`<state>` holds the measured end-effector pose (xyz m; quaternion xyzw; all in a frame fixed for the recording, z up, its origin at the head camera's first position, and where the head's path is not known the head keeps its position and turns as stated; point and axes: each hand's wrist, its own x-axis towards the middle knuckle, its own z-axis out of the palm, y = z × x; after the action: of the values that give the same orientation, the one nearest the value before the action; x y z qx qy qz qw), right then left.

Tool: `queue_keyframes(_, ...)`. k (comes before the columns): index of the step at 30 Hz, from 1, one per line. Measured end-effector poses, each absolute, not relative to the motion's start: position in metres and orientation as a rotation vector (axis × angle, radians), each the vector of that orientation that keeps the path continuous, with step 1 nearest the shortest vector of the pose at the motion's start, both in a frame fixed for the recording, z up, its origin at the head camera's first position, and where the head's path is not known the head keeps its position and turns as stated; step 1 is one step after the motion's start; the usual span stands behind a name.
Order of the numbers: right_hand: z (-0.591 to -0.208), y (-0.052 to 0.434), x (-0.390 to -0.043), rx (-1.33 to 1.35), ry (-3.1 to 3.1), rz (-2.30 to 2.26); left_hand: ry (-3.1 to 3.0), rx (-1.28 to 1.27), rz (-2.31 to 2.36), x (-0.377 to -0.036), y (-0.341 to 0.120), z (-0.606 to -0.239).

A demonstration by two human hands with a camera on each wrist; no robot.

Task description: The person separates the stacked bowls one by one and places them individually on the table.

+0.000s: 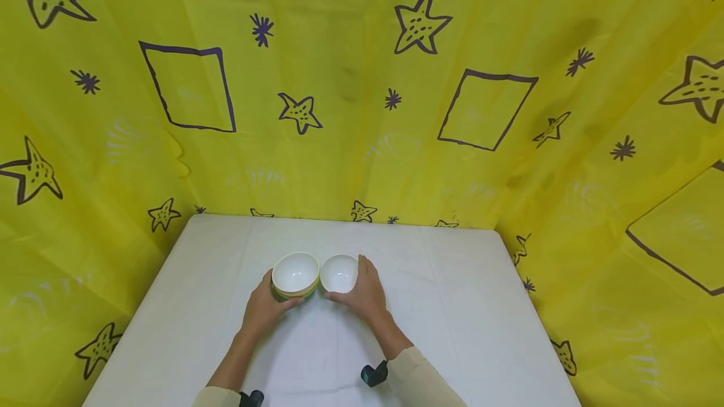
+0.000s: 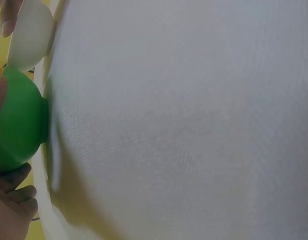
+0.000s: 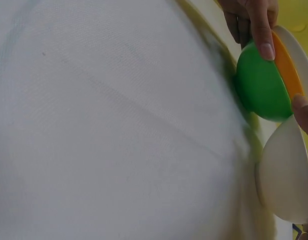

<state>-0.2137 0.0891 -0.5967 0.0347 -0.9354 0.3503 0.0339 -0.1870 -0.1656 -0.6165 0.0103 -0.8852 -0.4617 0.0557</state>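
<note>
Your left hand (image 1: 264,308) curls its fingers round the stack of bowls (image 1: 295,275), whose bottom bowl is green with an orange one nested above it. Just to its right, your right hand (image 1: 364,297) cups the single white bowl (image 1: 339,273), thumb at the near rim. The two rims touch, both standing on the white worktop (image 1: 464,306) ahead of your wrists.

White-clothed table (image 1: 464,306); yellow curtain (image 1: 351,143) with stars, rectangles behind and at both sides.
</note>
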Motion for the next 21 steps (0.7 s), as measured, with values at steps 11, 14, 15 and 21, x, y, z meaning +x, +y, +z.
queue_keyframes(11, -0.578, 0.079, -0.224, 0.204, -2.896, 0.979, -2.692, 0.026, -1.393, -0.187, -0.166, -0.616)
queue_keyframes(14, -0.572, 0.075, -0.227, 0.25, -2.904, 0.955, -2.687, 0.019, -1.396, -0.187, -0.167, -0.616)
queue_keyframes(15, -0.57, 0.073, -0.229, 0.261, -2.908, 0.949, -2.685, 0.018, -1.398, -0.187, -0.167, -0.616)
queue_keyframes(21, -0.562, 0.058, -0.234, 0.306, -2.931, 0.96, -2.693, 0.009, -1.392, -0.187, -0.167, -0.615)
